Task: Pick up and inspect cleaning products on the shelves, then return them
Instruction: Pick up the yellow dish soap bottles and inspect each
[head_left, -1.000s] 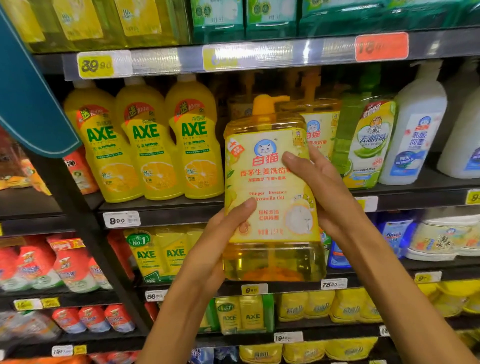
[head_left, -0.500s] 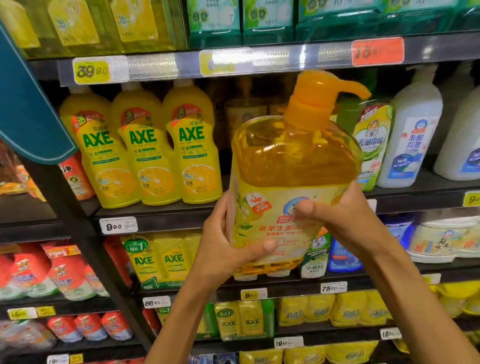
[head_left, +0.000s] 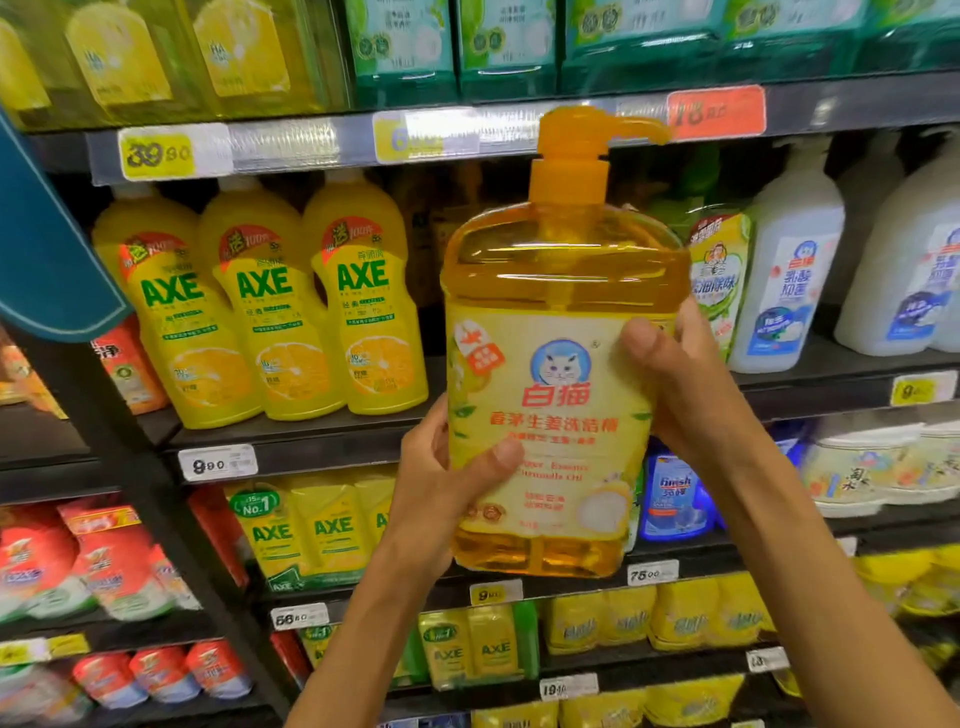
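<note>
A large clear pump bottle of orange dish liquid (head_left: 563, 291), with a yellow cat-logo label and an orange pump head, is held upright in front of the shelves, label facing me. My left hand (head_left: 441, 483) grips its lower left side, thumb across the label. My right hand (head_left: 675, 384) grips its right side, thumb on the label's upper right. The fingers of both hands are hidden behind the bottle.
Three yellow AXE bottles (head_left: 275, 312) stand on the middle shelf (head_left: 311, 441) to the left. White pump bottles (head_left: 789, 270) and a green-labelled bottle (head_left: 719, 280) stand to the right. Refill packs fill the lower shelves. A teal sign (head_left: 41, 249) hangs at the left.
The bottle was drawn toward me, tipped with its top at the camera, then brought back upright and slightly lower. Both hands kept their hold on its sides.
</note>
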